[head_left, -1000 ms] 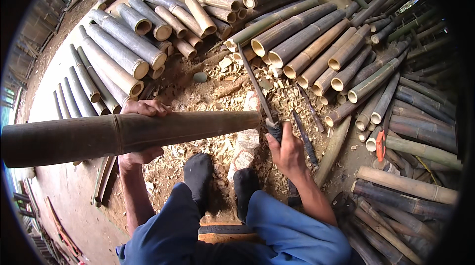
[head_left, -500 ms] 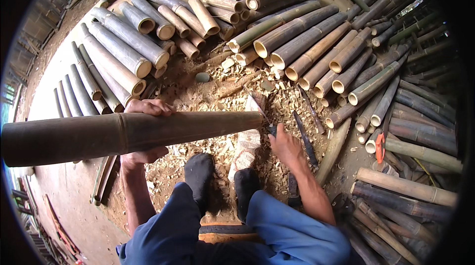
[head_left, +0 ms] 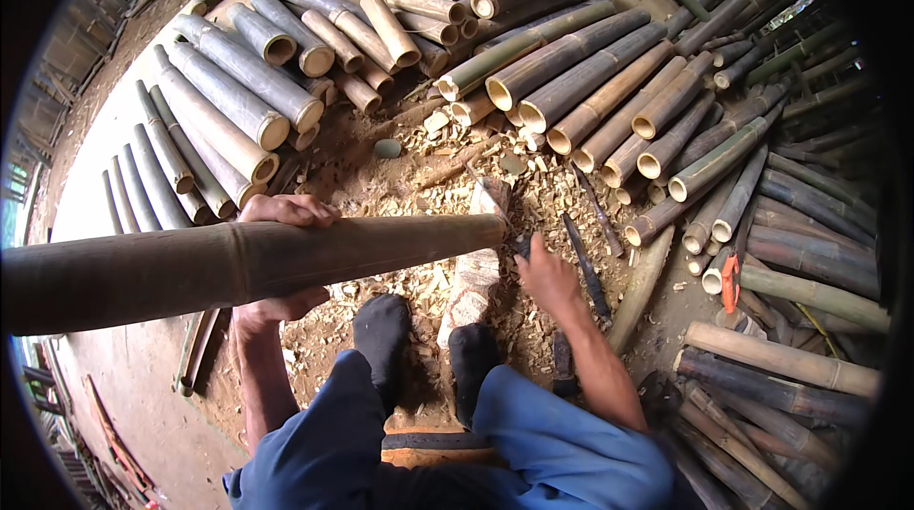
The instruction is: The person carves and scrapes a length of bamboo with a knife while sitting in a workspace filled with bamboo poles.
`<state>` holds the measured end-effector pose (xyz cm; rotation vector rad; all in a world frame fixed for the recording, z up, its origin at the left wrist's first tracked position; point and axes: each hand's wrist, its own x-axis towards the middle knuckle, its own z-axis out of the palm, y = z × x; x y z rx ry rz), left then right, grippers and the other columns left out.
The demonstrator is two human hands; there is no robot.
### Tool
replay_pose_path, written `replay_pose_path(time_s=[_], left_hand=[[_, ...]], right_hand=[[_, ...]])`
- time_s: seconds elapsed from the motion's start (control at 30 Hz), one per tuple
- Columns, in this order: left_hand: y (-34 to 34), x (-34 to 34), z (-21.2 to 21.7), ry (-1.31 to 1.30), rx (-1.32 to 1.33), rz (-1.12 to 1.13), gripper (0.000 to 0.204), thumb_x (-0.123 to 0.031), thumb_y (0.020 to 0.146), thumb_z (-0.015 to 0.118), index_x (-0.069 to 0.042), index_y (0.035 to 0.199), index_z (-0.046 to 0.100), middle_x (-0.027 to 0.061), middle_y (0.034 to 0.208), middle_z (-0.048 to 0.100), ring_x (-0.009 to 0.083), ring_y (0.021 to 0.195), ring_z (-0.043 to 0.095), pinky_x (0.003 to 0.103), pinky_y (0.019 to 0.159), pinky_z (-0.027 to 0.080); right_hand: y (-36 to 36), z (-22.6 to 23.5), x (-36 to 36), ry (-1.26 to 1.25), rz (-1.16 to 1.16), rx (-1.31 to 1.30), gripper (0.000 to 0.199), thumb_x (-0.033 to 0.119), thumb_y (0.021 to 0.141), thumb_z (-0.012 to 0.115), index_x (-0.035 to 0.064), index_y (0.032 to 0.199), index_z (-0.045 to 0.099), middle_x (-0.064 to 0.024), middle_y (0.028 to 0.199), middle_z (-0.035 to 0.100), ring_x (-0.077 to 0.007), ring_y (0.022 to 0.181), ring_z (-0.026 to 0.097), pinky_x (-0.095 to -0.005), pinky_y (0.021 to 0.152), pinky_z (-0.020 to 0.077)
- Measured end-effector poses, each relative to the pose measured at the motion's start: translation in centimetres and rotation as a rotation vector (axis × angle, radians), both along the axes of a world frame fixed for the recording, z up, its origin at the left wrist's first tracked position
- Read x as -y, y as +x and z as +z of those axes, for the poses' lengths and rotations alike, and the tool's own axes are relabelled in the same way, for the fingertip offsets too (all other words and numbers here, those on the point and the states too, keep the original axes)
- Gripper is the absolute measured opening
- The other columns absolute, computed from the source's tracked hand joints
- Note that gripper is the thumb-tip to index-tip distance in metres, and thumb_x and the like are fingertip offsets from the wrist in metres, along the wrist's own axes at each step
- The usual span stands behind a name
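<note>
My left hand (head_left: 284, 211) wraps around a long brown bamboo pole (head_left: 190, 267) that lies across my lap from the left edge. The pole's cut end (head_left: 493, 228) rests over a pale, chipped wooden block (head_left: 473, 274) in front of my feet. My right hand (head_left: 549, 274) is closed on the dark handle of a chopping knife (head_left: 521, 245), right beside the pole's end. Most of the blade is hidden at the pole's tip and the block.
Cut bamboo sections are piled at the back left (head_left: 249, 81), across the back (head_left: 571, 81) and down the right side (head_left: 790, 253). Wood chips (head_left: 447, 153) litter the ground. A second dark blade (head_left: 585, 267) and an orange-handled tool (head_left: 730, 281) lie to the right. My dark-socked feet (head_left: 383, 331) flank the block.
The knife was raised with its blade pointing up and back; my right hand has brought it down to the pole's end at the block. The pole and left hand have stayed put.
</note>
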<state>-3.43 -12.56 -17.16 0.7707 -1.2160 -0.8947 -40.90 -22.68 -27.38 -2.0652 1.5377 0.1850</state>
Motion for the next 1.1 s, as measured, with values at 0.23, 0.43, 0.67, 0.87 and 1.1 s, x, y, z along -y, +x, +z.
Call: replay_pose_path(time_s=[0.23, 0.43, 0.67, 0.87, 1.1], left_hand=[[0.9, -1.2, -0.7, 0.042, 0.001, -0.023, 0.078, -0.028, 0.063, 0.101, -0.006, 0.121, 0.054, 0.0132, 0.119, 0.060, 0.0278, 0.118, 0.059, 0.048, 0.107, 0.050], [0.0, -0.5, -0.8, 0.035, -0.015, 0.003, 0.072, -0.015, 0.056, 0.093, -0.005, 0.118, 0.058, 0.0136, 0.113, 0.064, 0.0279, 0.114, 0.061, 0.047, 0.105, 0.049], [0.0, -1.5, -0.3, 0.085, 0.017, 0.047, 0.071, -0.016, 0.056, 0.093, -0.005, 0.117, 0.058, 0.0135, 0.115, 0.063, 0.0262, 0.114, 0.060, 0.044, 0.104, 0.049], [0.3, -1.0, -0.4, 0.074, 0.040, -0.046, 0.079, -0.024, 0.059, 0.097, -0.006, 0.121, 0.052, 0.0133, 0.119, 0.060, 0.0276, 0.119, 0.058, 0.047, 0.108, 0.047], [-2.1, -3.1, 1.8, 0.195, -0.071, 0.137, 0.090, -0.029, 0.067, 0.092, -0.006, 0.140, 0.043, 0.0141, 0.129, 0.058, 0.0292, 0.128, 0.056, 0.047, 0.113, 0.044]], right_hand=[[2.1, 8.3, -2.8, -0.223, 0.015, 0.297, 0.031, 0.032, 0.106, 0.055, 0.0011, 0.108, 0.049, -0.0245, 0.075, 0.069, -0.0417, 0.061, 0.069, -0.0481, 0.050, 0.0510], [0.4, 2.9, -1.2, -0.093, 0.010, 0.074, 0.027, 0.029, 0.107, 0.054, 0.0023, 0.105, 0.050, -0.0224, 0.072, 0.068, -0.0382, 0.061, 0.070, -0.0458, 0.048, 0.0498], [2.8, 9.8, -2.3, -0.191, -0.010, 0.347, 0.029, 0.027, 0.104, 0.059, -0.0003, 0.108, 0.050, -0.0258, 0.074, 0.068, -0.0417, 0.065, 0.070, -0.0489, 0.054, 0.0512], [-0.3, 1.4, -0.3, -0.029, 0.055, -0.003, 0.031, 0.030, 0.105, 0.056, 0.0004, 0.112, 0.049, -0.0207, 0.075, 0.070, -0.0358, 0.056, 0.068, -0.0478, 0.050, 0.0544], [1.0, 5.4, -2.0, -0.074, -0.106, 0.298, 0.041, 0.040, 0.104, 0.053, 0.0008, 0.119, 0.051, -0.0263, 0.081, 0.067, -0.0490, 0.078, 0.067, -0.0542, 0.069, 0.0512]])
